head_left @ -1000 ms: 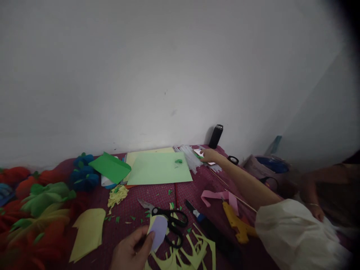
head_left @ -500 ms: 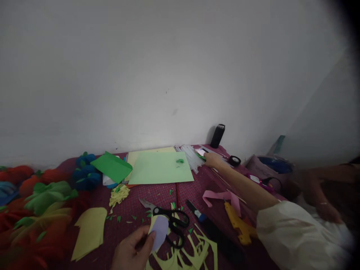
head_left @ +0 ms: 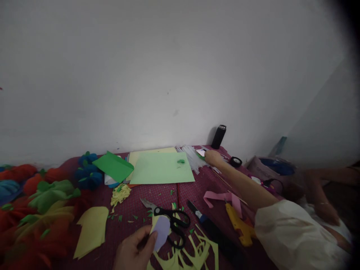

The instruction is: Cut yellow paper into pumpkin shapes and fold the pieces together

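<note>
Looks like a craft workspace to me: scissors (head_left: 168, 213) right beside the left grip (head_left: 133, 249), yellow glue gun (head_left: 238, 224) and paper offcuts (head_left: 194, 258) to its right, cluttered maroon counter (head_left: 194, 191) below.

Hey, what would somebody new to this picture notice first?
Probably the puffy red, green and blue shapes heaped along the left side. Next, the pale purple cutout in the left hand, low near the middle, by the black-handled scissors. The yellow glue gun stands out toward the right.
</note>
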Tool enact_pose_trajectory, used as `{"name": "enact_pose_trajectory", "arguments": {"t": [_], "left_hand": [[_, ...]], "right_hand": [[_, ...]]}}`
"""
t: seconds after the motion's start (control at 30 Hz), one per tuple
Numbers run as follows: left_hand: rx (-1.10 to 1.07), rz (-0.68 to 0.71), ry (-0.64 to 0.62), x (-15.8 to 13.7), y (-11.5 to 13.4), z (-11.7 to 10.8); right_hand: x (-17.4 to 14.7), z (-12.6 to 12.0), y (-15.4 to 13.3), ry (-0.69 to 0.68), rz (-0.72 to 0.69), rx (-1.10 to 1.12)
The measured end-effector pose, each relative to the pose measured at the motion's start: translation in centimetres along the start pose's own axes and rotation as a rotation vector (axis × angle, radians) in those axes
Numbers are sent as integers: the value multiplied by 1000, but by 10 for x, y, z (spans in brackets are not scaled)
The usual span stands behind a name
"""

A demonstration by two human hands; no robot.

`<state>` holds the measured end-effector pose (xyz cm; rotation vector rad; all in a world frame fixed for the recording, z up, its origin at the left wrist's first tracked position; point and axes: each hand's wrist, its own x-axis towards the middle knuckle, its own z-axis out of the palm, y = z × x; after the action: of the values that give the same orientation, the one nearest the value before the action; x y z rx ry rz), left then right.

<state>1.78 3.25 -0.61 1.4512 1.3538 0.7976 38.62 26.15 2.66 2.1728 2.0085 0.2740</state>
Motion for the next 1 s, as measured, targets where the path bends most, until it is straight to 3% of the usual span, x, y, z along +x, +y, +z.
{"name": "enact_pose_trajectory", "arguments": {"t": [0.27,0.47,0.57,0.73,0.9,1.0], "left_hand": [[-19,-9,6,-1,1,2],[-18,8,21,-1,0,1],[-18,5,36,-1,1,0],[-41,1,13,-2,0,1],[-36,5,10,-3,2,0],[-48,-19,8,-3,5,0]], "right_hand": [[-1,-29,-34,94,-50,-23],[-5,-28,-84,125,-143,13],[-9,-27,-96,83,-227,51],[-7,-39,-67,4,-333,128],[-3,-48,-7,31,-174,109],[-7,-38,11,-18,-110,90]]}}
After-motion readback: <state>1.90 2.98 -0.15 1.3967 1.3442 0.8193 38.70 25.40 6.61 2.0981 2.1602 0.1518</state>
